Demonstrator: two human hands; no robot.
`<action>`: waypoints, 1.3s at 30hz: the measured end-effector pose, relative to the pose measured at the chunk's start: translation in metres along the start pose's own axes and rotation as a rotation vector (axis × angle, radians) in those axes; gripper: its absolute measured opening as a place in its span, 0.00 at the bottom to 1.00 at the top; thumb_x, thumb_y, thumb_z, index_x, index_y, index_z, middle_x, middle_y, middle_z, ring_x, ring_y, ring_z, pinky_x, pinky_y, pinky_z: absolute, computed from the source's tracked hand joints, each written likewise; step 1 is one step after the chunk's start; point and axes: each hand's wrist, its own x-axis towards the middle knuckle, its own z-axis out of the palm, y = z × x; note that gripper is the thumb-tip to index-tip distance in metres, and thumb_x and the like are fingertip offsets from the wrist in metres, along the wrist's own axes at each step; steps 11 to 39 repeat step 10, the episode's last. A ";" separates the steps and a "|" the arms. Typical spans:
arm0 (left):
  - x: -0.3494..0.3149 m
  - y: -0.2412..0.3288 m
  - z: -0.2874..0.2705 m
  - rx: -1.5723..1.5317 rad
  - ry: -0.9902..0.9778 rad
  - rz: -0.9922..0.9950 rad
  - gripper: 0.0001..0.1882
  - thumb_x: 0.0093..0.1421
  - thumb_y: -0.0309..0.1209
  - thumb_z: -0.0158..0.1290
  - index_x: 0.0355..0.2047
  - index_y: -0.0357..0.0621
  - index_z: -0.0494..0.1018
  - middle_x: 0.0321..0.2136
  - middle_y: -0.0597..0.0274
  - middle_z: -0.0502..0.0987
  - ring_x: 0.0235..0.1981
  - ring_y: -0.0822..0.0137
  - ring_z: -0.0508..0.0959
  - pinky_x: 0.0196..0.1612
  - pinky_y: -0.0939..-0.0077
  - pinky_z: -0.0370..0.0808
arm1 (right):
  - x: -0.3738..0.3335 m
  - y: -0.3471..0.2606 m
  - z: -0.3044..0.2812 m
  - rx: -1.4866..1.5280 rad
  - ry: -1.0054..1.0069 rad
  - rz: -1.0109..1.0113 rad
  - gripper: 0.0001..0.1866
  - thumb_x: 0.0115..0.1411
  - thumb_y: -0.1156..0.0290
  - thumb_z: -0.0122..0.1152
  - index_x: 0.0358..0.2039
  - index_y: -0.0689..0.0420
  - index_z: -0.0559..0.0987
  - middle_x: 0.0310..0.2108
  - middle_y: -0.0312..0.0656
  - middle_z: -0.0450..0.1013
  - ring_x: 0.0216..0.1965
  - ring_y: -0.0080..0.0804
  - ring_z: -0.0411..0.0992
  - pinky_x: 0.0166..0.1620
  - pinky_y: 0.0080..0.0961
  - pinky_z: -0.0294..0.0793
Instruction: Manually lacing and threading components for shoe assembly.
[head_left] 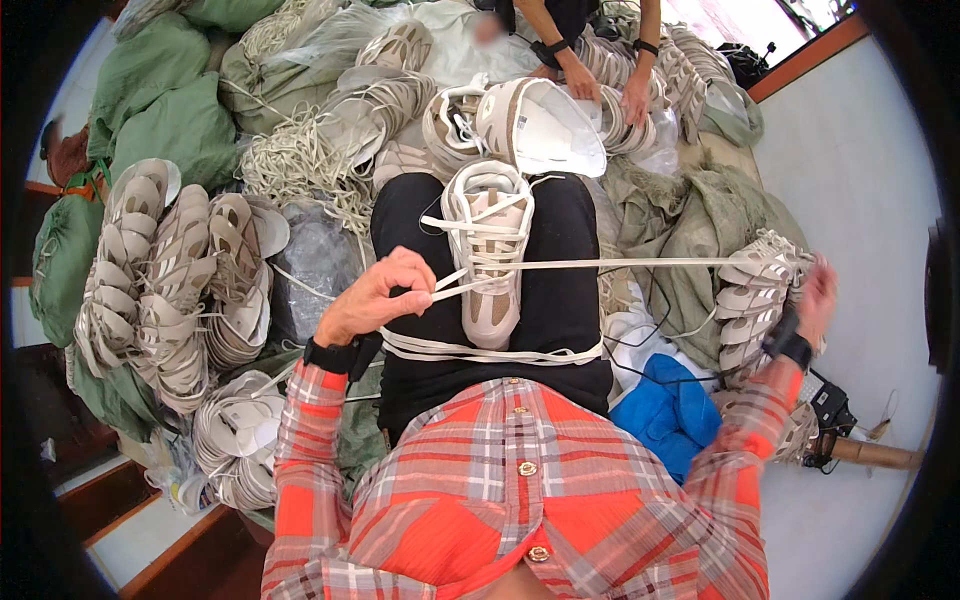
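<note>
A beige and brown sneaker [488,240] lies on my black-trousered thighs, toe toward me, with cream laces threaded through its eyelets. My left hand [383,292], at the left of the toe, pinches a cream shoelace [620,263] close to the shoe. Far out to the right, my right hand [815,305] is closed on the same lace, which runs taut and nearly level from the eyelets; motion blurs its fingers. Another lace end sticks out left of the shoe's tongue. Several spare laces [490,353] lie in a loose band across my lap.
Nested stacks of shoe uppers [175,290] stand at the left, and another stack [755,300] lies beside my right hand. A heap of laces [310,165] and green sacks [175,110] are beyond. A co-worker's hands [610,95] touch uppers at the far side. Blue cloth [667,415] lies by my right hip.
</note>
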 end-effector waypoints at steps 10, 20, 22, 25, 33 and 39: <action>0.018 -0.026 0.044 0.551 0.327 -0.141 0.17 0.49 0.29 0.58 0.41 0.49 0.71 0.36 0.63 0.72 0.39 0.61 0.69 0.43 0.66 0.61 | 0.044 -0.156 -0.105 -0.824 0.663 -0.559 0.09 0.58 0.69 0.56 0.38 0.54 0.81 0.38 0.52 0.77 0.34 0.51 0.75 0.48 0.42 0.74; 0.018 -0.026 0.044 0.551 0.327 -0.141 0.17 0.49 0.29 0.58 0.41 0.49 0.71 0.36 0.63 0.72 0.39 0.61 0.69 0.43 0.66 0.61 | 0.044 -0.156 -0.105 -0.824 0.663 -0.559 0.09 0.58 0.69 0.56 0.38 0.54 0.81 0.38 0.52 0.77 0.34 0.51 0.75 0.48 0.42 0.74; 0.018 -0.026 0.044 0.551 0.327 -0.141 0.17 0.49 0.29 0.58 0.41 0.49 0.71 0.36 0.63 0.72 0.39 0.61 0.69 0.43 0.66 0.61 | 0.044 -0.156 -0.105 -0.824 0.663 -0.559 0.09 0.58 0.69 0.56 0.38 0.54 0.81 0.38 0.52 0.77 0.34 0.51 0.75 0.48 0.42 0.74; 0.018 -0.026 0.044 0.551 0.327 -0.141 0.17 0.49 0.29 0.58 0.41 0.49 0.71 0.36 0.63 0.72 0.39 0.61 0.69 0.43 0.66 0.61 | 0.044 -0.156 -0.105 -0.824 0.663 -0.559 0.09 0.58 0.69 0.56 0.38 0.54 0.81 0.38 0.52 0.77 0.34 0.51 0.75 0.48 0.42 0.74; 0.018 -0.026 0.044 0.551 0.327 -0.141 0.17 0.49 0.29 0.58 0.41 0.49 0.71 0.36 0.63 0.72 0.39 0.61 0.69 0.43 0.66 0.61 | 0.044 -0.156 -0.105 -0.824 0.663 -0.559 0.09 0.58 0.69 0.56 0.38 0.54 0.81 0.38 0.52 0.77 0.34 0.51 0.75 0.48 0.42 0.74; 0.018 -0.026 0.044 0.551 0.327 -0.141 0.17 0.49 0.29 0.58 0.41 0.49 0.71 0.36 0.63 0.72 0.39 0.61 0.69 0.43 0.66 0.61 | 0.044 -0.156 -0.105 -0.824 0.663 -0.559 0.09 0.58 0.69 0.56 0.38 0.54 0.81 0.38 0.52 0.77 0.34 0.51 0.75 0.48 0.42 0.74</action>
